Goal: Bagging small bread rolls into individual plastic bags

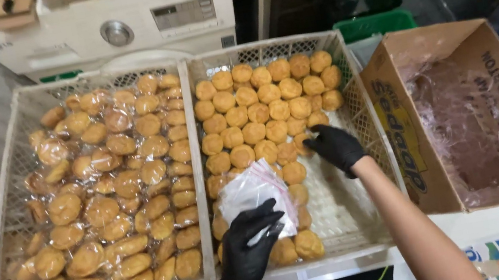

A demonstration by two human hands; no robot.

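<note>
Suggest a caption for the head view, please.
Black-gloved left hand holds clear bags; right hand reaches unwrapped buns.

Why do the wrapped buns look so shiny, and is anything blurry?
In the head view, overhead light glares off the plastic on the wrapped buns in the left crate; the bare buns look matte. The small clear bags in the left hand gleam softly. The right hand is slightly smeared; the edges bend a little.

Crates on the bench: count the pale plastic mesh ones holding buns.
2. The left crate holds bagged buns; the right crate, beside it, holds bare buns under both gloved hands. Further crates may lie partly hidden below.
</note>
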